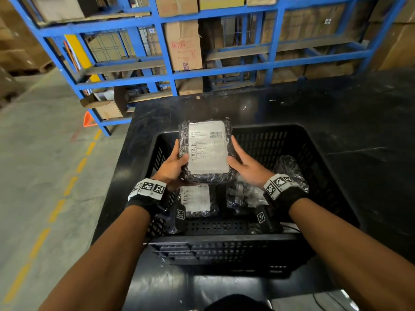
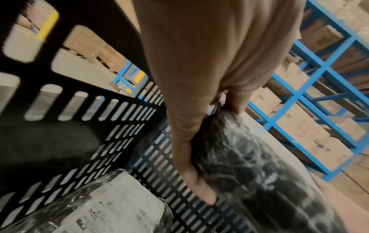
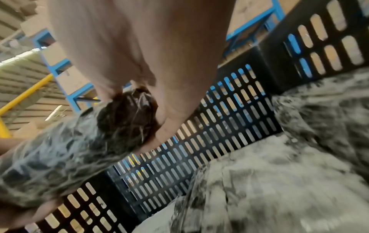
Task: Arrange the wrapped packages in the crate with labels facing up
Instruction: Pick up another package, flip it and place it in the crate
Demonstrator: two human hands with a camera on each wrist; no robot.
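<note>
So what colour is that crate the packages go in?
Black, with slotted walls. The crate shows best in the head view, under the package both hands hold.

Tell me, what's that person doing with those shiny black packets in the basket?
A person is sorting wrapped packages in a black crate on a dark table. Both hands, the left hand and the right hand, hold one package above the crate with its white label facing up. Another package lies below in the crate, label up. A third one at the right shows no label from here.
</note>
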